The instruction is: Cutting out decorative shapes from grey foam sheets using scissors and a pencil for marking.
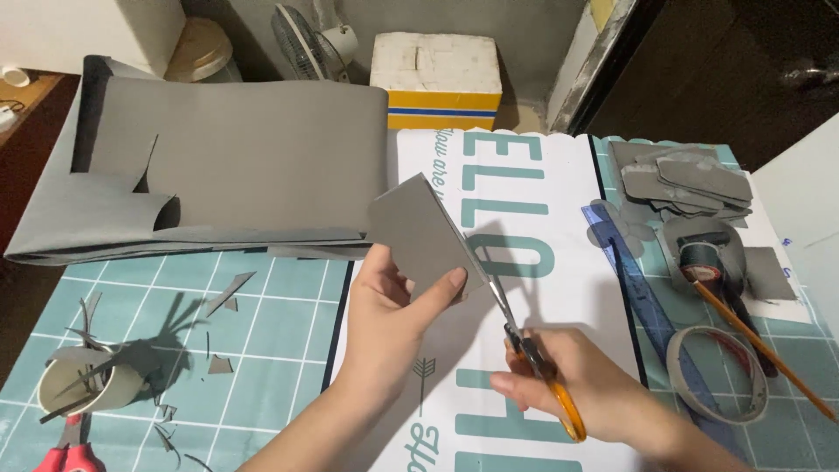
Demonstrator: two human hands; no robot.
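Trimming is underway mid-frame: left hand (384, 301) pinches the grey piece (424, 236), right hand (559, 385) grips scissors (533, 350), which must likely follow the edge.

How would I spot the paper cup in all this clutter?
Start at the teal grid cutting mat and go to its near left corner. There stands the paper cup, stuffed with grey offcut strips, just above the red-handled pliers. It is the only upright container on the mat.

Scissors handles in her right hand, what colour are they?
Orange, seen in the head view: scissors handles.
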